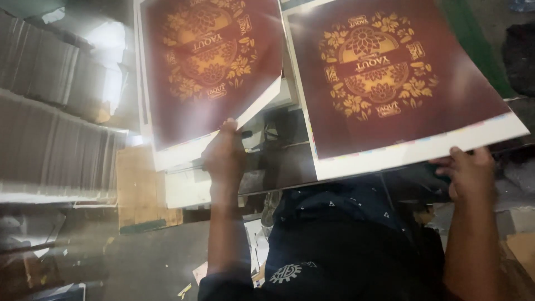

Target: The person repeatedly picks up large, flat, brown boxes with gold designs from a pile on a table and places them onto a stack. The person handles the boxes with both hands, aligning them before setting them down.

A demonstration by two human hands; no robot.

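Two large printed sheets, dark red with a gold floral emblem and white margins, fill the upper view. My left hand [224, 153] pinches the lower corner of the left sheet [206, 67], which lies on a pile of similar sheets and curls up at that corner. My right hand [471, 173] holds the lower right edge of the right sheet [390, 78], lifted and tilted above the surface. Dark blue patterned clothing [345, 239] shows below, between my arms.
Tall stacks of grey paper or board [50, 122] stand at the left. A brown cardboard piece [136, 189] lies below the left pile. Scraps of paper litter the dark floor [156, 262]. A green strip [473, 39] runs at the upper right.
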